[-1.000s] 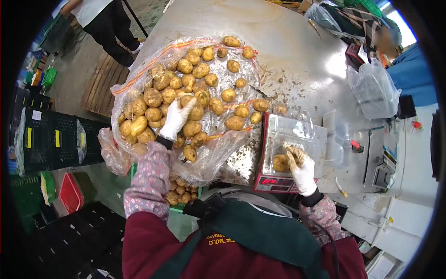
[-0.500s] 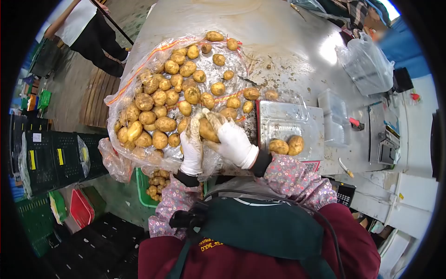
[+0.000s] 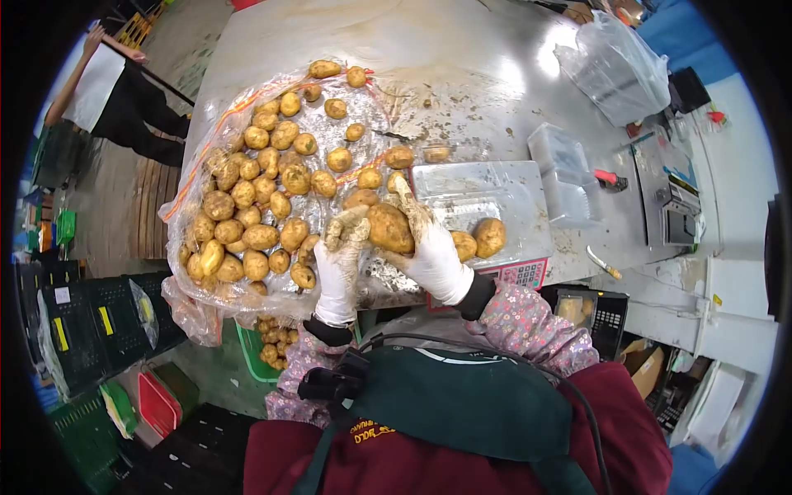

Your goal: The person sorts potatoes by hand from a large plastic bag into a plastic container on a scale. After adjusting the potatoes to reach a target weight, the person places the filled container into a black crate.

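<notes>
My right hand (image 3: 436,254), in a soiled white glove, grips a large brown potato (image 3: 390,228) above the table's near edge. Beside that potato is my left hand (image 3: 337,268), also gloved, its fingers loosely curled and apart with nothing seen between them. Many loose potatoes (image 3: 261,238) lie on a spread clear plastic bag (image 3: 318,107) with a red-orange edge, left of and beyond my hands. To the right, a clear plastic tray (image 3: 520,186) rests on a scale (image 3: 521,274) with a red keypad panel. Two potatoes (image 3: 490,238) sit in the tray, close to my right hand.
Clear containers (image 3: 563,177) stand right of the scale, near a red-handled tool (image 3: 609,179). A knife (image 3: 604,264) lies at the table's front edge. Below the table is a green crate (image 3: 257,356) with potatoes. Another person (image 3: 124,95) stands at far left, holding a pole.
The view has shifted, so the table's contents sit further left. Both hands were around the large potato; now the right hand holds it nearer the tray, and the left fingers have loosened from it.
</notes>
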{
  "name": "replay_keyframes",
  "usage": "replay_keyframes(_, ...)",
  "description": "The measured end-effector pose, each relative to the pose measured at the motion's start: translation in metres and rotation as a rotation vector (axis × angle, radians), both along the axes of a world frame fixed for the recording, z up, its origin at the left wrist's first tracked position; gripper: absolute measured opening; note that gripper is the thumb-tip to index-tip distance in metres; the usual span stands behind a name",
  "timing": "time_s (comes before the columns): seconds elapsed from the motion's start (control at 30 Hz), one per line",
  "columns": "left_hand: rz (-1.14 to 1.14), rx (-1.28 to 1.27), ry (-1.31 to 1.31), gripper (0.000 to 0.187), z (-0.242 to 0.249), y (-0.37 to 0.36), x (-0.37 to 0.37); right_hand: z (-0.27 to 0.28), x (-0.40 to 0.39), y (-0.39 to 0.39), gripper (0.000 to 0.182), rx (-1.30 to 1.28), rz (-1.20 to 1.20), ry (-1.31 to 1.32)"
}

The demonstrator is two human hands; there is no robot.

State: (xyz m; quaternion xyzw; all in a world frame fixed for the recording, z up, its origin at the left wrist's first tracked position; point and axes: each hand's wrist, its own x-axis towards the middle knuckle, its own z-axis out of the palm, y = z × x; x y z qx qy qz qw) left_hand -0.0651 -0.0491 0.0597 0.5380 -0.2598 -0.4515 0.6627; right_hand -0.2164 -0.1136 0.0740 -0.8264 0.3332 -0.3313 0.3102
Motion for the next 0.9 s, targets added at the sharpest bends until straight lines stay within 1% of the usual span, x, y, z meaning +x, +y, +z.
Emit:
replay_keyframes(0.03,-0.024,0.040,0.053,0.027,0.002,-0.003,-0.003,-0.003,-0.004,0.000,0.093,-0.024,-0.039,-0.050)
replay_keyframes(0.07,-0.048,0.043,0.055,0.027,0.006,-0.004,-0.007,-0.001,-0.008,0.000,0.093,-0.023,-0.062,-0.048)
replay_keyframes(0.13,-0.087,0.087,0.108,0.024,0.017,-0.007,-0.014,0.003,-0.021,-0.002,0.092,-0.150,-0.073,0.111)
replay_keyframes(0.17,-0.137,0.096,0.200,0.023,0.021,-0.008,-0.015,-0.001,-0.027,0.000,0.086,-0.166,-0.065,0.121)
replay_keyframes(0.2,-0.174,0.101,0.212,0.024,0.026,-0.008,-0.016,-0.002,-0.031,0.001,0.080,-0.237,-0.085,0.182)
replay_keyframes(0.27,-0.236,0.143,0.133,0.023,0.015,-0.007,-0.013,-0.006,-0.038,0.004,0.077,-0.267,-0.081,0.223)
replay_keyframes(0.3,-0.253,0.146,0.132,0.023,0.004,-0.003,-0.016,-0.003,-0.042,0.007,0.075,-0.232,-0.096,0.263)
replay_keyframes(0.33,-0.178,0.050,-0.211,0.018,-0.011,0.001,-0.019,-0.005,-0.046,0.008,0.075,-0.228,-0.108,0.264)
replay_keyframes(0.37,-0.095,-0.053,-0.553,0.014,-0.008,-0.001,-0.024,-0.007,-0.049,0.006,0.078,-0.279,-0.129,0.332)
replay_keyframes(0.4,-0.104,-0.050,-0.554,0.014,-0.003,-0.001,-0.029,-0.007,-0.051,0.005,0.082,-0.327,-0.147,0.402)
replay_keyframes(0.43,-0.123,-0.065,-0.394,0.017,0.004,-0.001,-0.035,-0.006,-0.056,0.003,0.072,-0.197,-0.149,0.306)
replay_keyframes(0.47,-0.135,-0.080,-0.234,0.019,0.013,-0.005,-0.039,-0.004,-0.061,-0.002,0.072,-0.196,-0.148,0.304)
replay_keyframes(0.5,-0.091,-0.089,-0.305,0.024,0.006,-0.011,-0.038,-0.003,-0.067,-0.007,0.075,-0.097,-0.136,0.185)
replay_keyframes(0.53,-0.084,-0.088,-0.311,0.024,0.010,-0.014,-0.039,0.000,-0.072,-0.010,0.078,0.005,-0.121,0.065)
replay_keyframes(0.57,-0.125,-0.028,-0.142,0.024,0.017,-0.017,-0.040,0.009,-0.075,-0.011,0.079,0.044,-0.106,0.011)
replay_keyframes(0.6,-0.165,0.034,0.030,0.024,0.021,-0.019,-0.041,0.006,-0.078,-0.011,0.079,0.047,-0.101,0.006)
replay_keyframes(0.63,-0.263,0.030,0.047,0.021,0.012,-0.019,-0.037,0.002,-0.081,-0.010,0.079,-0.025,-0.096,0.000)
replay_keyframes(0.67,-0.258,0.031,0.045,0.021,0.006,-0.019,-0.037,0.000,-0.084,-0.010,0.079,-0.101,-0.091,-0.006)
replay_keyframes(0.73,-0.296,0.107,-0.021,0.024,-0.003,-0.020,-0.041,-0.001,-0.087,-0.010,0.077,-0.126,-0.060,0.024)
replay_keyframes(0.77,-0.303,0.136,0.088,0.023,0.009,-0.021,-0.042,-0.004,-0.088,-0.010,0.075,-0.157,-0.063,0.073)
replay_keyframes(0.83,-0.339,0.175,0.099,0.021,0.025,-0.021,-0.043,-0.001,-0.090,-0.010,0.074,-0.186,-0.068,0.123)
replay_keyframes(0.9,-0.377,0.214,0.111,0.019,0.025,-0.020,-0.041,0.012,-0.091,-0.013,0.072,-0.217,0.029,0.121)
